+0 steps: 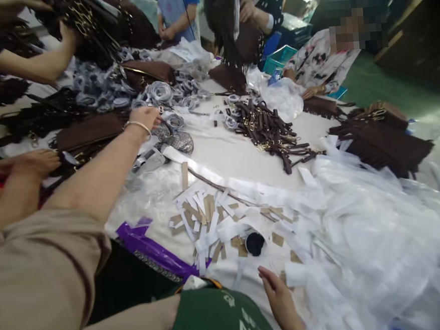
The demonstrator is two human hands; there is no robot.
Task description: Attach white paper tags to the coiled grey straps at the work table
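My left hand (146, 119), with a bangle at the wrist, reaches far across the table. Its fingers pinch a small metal clasp (161, 110); what the clasp is attached to is hard to make out. Beside it are coiled grey straps (160, 93), and just below sits a speckled grey bundle (179, 141). A brown fringed bag (89, 131) with a gold zip lies under and left of my forearm. My right hand (280, 296) is low at the table's near edge, fingers stretched out and holding nothing. Near it stands a small round tub of black stuff (254, 244) among paper strips (204, 211).
Brown straps with gold hooks (264, 126) are heaped mid-table. Clear plastic bags (379, 234) cover the right side. More brown bags (388, 143) lie at the far right. Co-workers' arms (43, 61) reach in from the left, and other people work across the table.
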